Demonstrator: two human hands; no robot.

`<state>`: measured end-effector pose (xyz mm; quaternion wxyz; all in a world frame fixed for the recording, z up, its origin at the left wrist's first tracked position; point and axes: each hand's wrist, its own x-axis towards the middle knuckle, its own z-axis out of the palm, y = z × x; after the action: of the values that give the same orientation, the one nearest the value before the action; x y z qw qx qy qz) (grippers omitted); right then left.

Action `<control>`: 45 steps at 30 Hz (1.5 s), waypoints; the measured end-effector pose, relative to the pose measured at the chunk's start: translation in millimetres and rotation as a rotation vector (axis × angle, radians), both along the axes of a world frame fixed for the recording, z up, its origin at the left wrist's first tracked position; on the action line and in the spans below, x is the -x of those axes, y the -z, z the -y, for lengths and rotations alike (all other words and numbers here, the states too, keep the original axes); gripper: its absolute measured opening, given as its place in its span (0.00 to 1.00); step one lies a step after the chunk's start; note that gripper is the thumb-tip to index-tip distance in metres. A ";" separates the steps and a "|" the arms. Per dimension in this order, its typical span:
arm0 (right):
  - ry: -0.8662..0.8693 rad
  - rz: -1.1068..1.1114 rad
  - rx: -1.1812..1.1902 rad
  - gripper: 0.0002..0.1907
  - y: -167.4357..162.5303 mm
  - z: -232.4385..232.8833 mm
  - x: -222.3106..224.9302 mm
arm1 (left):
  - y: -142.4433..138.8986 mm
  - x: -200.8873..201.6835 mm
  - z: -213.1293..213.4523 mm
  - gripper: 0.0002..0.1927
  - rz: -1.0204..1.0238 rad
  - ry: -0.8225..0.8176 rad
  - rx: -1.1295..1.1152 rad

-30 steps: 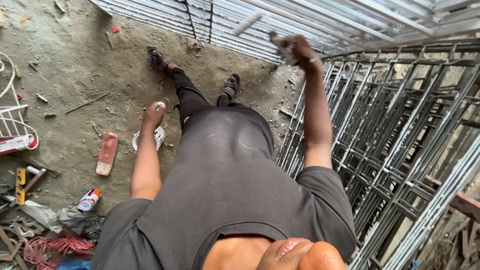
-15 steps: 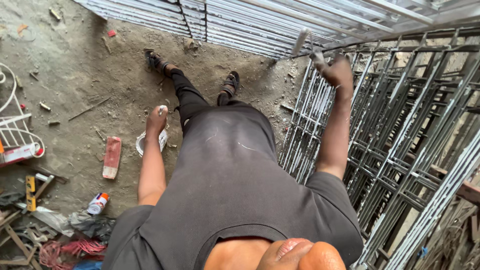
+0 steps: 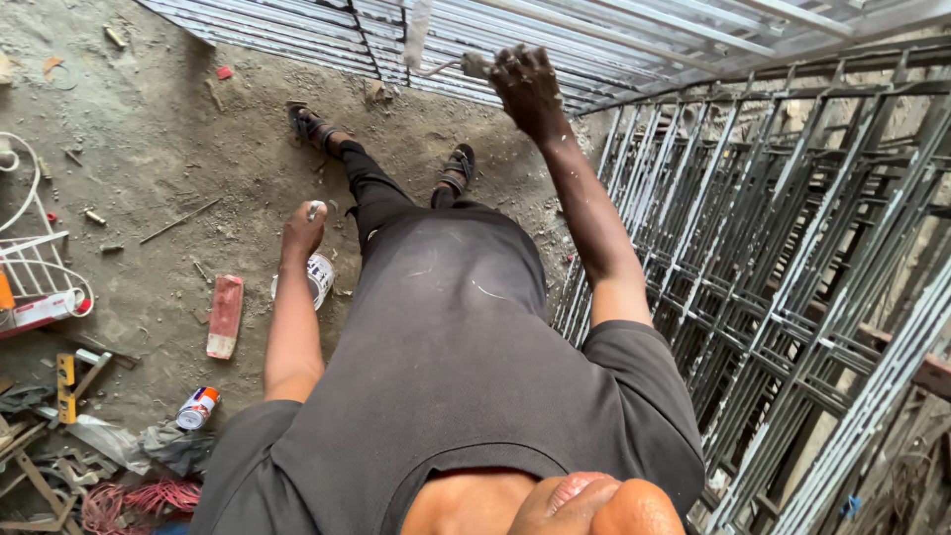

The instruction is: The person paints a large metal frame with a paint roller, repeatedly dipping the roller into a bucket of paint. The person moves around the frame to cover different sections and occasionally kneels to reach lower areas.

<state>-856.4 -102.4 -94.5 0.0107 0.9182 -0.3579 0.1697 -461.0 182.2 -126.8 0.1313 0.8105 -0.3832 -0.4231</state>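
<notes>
1. Looked straight down from the head at a body in a dark shirt [image 3: 446, 376], standing on a dirt floor [image 3: 149, 149].
2. Right hand [image 3: 525, 84] up at the top middle of the frame, fingers closed around the handle of a paint roller [image 3: 436, 61], roller end held against the pale metal bars [image 3: 614, 40] along the top.
3. Left hand [image 3: 302, 230] hung low at the middle left, fingers curled shut on a small white thing [image 3: 315, 209]; too small to tell what kind.
4. Small tin [image 3: 319, 277] on the ground just beside that hand, partly hidden by the arm.
5. Two feet in dark sandals [image 3: 458, 168] at the upper middle, near the pale bars.
6. Stack of dark metal grilles [image 3: 792, 258] leaned along the right side of the frame, close to the right arm.
7. Red brick [image 3: 225, 317] flat on the dirt at the middle left.
8. Spray can [image 3: 198, 407] on its side at the lower left, near rags and a tangle of red wire [image 3: 139, 495].
9. White wire rack [image 3: 35, 267] at the left edge.
</notes>
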 end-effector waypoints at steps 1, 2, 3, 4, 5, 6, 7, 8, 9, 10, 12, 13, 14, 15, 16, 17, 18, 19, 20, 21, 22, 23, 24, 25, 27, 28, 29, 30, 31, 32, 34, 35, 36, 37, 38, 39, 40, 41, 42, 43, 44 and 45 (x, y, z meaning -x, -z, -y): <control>0.004 -0.037 -0.022 0.05 0.2 3.8 0.8 | 0.0 0.3 -0.6 0.24 0.011 -0.012 -0.042; 0.009 -0.076 -0.043 0.05 0.1 6.4 4.7 | 1.1 0.6 -2.2 0.24 0.020 -0.022 -0.084; 0.028 -0.065 -0.087 0.06 0.2 8.1 11.3 | 2.0 0.9 -4.0 0.24 0.028 -0.031 -0.128; 0.051 -0.056 -0.134 0.07 1.4 8.4 21.7 | 2.8 1.3 -6.1 0.24 0.024 -0.019 -0.115; 0.077 -0.050 -0.184 0.09 2.1 6.9 34.2 | 3.9 2.3 -8.9 0.24 0.017 -0.005 -0.105; 0.087 -0.061 -0.166 0.09 0.4 4.1 48.7 | 5.1 3.7 -11.8 0.24 0.008 0.011 -0.096; 0.096 -0.073 -0.150 0.09 -2.2 0.7 65.1 | 6.2 4.6 -14.9 0.24 0.008 0.026 -0.072; 0.106 -0.084 -0.132 0.09 -5.0 -3.3 81.6 | 7.4 5.3 -17.8 0.24 0.008 0.042 -0.046; 0.117 -0.126 -0.101 0.09 -7.9 -7.5 98.4 | 8.5 5.5 -20.3 0.24 0.010 0.058 -0.020; 0.130 -0.168 -0.069 0.08 -11.3 -11.6 116.4 | 9.6 5.5 -22.0 0.24 0.005 0.064 -0.059; 0.150 -0.190 -0.033 0.08 -15.8 -20.6 150.1 | 11.8 5.8 -23.8 0.24 -0.004 0.081 -0.137; 0.158 -0.171 -0.029 0.09 -17.3 -25.8 167.0 | 12.9 5.8 -23.8 0.24 0.001 0.095 -0.117; 0.169 -0.154 -0.025 0.09 -18.2 -32.2 183.4 | 13.4 5.8 -23.0 0.24 0.004 0.113 -0.096; 0.185 -0.157 -0.027 0.09 -17.2 -38.1 198.3 | 14.7 6.2 -21.7 0.24 0.006 0.134 -0.075; 0.202 -0.158 -0.027 0.10 -16.7 -41.3 213.1 | 15.0 7.3 -19.8 0.23 -0.010 0.121 -0.083; 0.215 -0.157 -0.027 0.11 -15.7 -43.9 226.6 | 15.2 7.7 -18.1 0.23 -0.022 0.105 -0.092; 0.216 -0.139 0.055 0.10 -16.0 -46.0 240.6 | 15.0 8.3 -16.0 0.23 -0.032 0.085 -0.101; 0.214 -0.120 0.137 0.09 -17.5 -47.4 254.1 | 15.2 9.4 -13.7 0.23 -0.021 0.096 -0.104; 0.209 -0.100 0.219 0.08 -19.5 -50.3 263.1 | 14.7 9.5 -11.2 0.23 -0.009 0.104 -0.106; 0.284 -0.225 0.122 0.09 -20.8 -54.3 272.4 | 14.5 10.0 -9.2 0.23 0.003 0.111 -0.109; 0.353 -0.350 0.023 0.11 -24.5 -57.2 284.1 | 14.0 10.2 -7.2 0.23 0.002 0.123 -0.084; 0.416 -0.477 -0.078 0.14 -28.2 -60.1 294.6 | 13.7 10.6 -5.8 0.23 0.000 0.134 -0.059; 0.394 -0.457 -0.032 0.12 -33.7 -62.9 303.0 | 13.4 11.4 -4.7 0.23 -0.002 0.145 -0.035; 0.373 -0.439 0.014 0.10 -40.7 -66.0 311.9 | 13.1 11.8 -4.0 0.23 0.003 0.141 -0.067; 0.353 -0.444 0.072 0.10 -53.5 -71.6 327.2 | 13.3 13.1 -4.1 0.24 0.008 0.138 -0.131; 0.350 -0.463 0.086 0.11 -58.5 -72.9 333.3 | 13.1 13.5 -4.5 0.24 0.010 0.150 -0.118; 0.345 -0.479 0.099 0.13 -61.1 -72.7 337.8 | 12.9 14.0 -5.5 0.24 0.014 0.160 -0.105; 0.357 -0.514 0.124 0.11 -63.2 -74.1 342.6 | 12.8 13.7 -6.5 0.23 0.019 0.169 -0.091; 0.367 -0.547 0.151 0.09 -63.1 -75.6 346.0 | 12.7 12.8 -7.8 0.23 0.023 0.175 -0.091; 0.375 -0.581 0.179 0.07 -60.2 -74.8 347.7 | 12.5 12.4 -9.2 0.24 0.026 0.178 -0.090; 0.387 -0.658 0.157 0.09 -50.6 -75.5 347.5 | 12.0 11.0 -12.4 0.23 0.051 0.192 -0.085; 0.392 -0.698 0.146 0.10 -43.9 -74.3 345.2 | 11.8 10.2 -14.0 0.23 0.072 0.207 -0.081; 0.429 -0.587 0.117 0.10 -37.8 -75.7 342.0 | 11.9 10.3 -16.1 0.23 0.091 0.221 -0.079; 0.463 -0.480 0.086 0.11 -31.3 -76.6 335.1 | 12.1 10.2 -17.9 0.23 0.066 0.198 -0.090; 0.494 -0.375 0.055 0.12 -26.9 -77.6 328.2 | 12.5 10.4 -20.0 0.24 0.039 0.175 -0.103; 0.454 -0.367 0.110 0.10 -23.5 -77.9 322.6 | 12.9 11.0 -21.7 0.24 0.013 0.148 -0.114; 0.409 -0.354 0.167 0.09 -18.6 -75.5 313.9 | 13.3 10.4 -22.8 0.23 0.004 0.163 -0.091; 0.366 -0.336 0.222 0.09 -14.4 -73.3 303.6 | 13.7 10.0 -23.6 0.23 -0.001 0.179 -0.068; 0.382 -0.310 0.164 0.08 -11.2 -69.3 290.9 | 14.1 9.1 -23.4 0.23 -0.004 0.199 -0.044; 0.400 -0.286 0.105 0.07 -8.9 -64.3 278.1 | 14.3 8.1 -22.6 0.23 0.004 0.179 -0.075; 0.420 -0.263 0.045 0.06 -7.5 -61.1 265.2 | 14.5 7.1 -21.3 0.23 0.012 0.161 -0.106; 0.383 -0.272 0.069 0.05 -6.7 -56.6 253.0 | 14.5 5.9 -19.5 0.23 0.020 0.145 -0.137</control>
<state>-1109.5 -45.9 -87.8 0.1220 0.8471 -0.5147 0.0513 -466.9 201.7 -141.3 0.0407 0.7920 -0.4123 -0.4484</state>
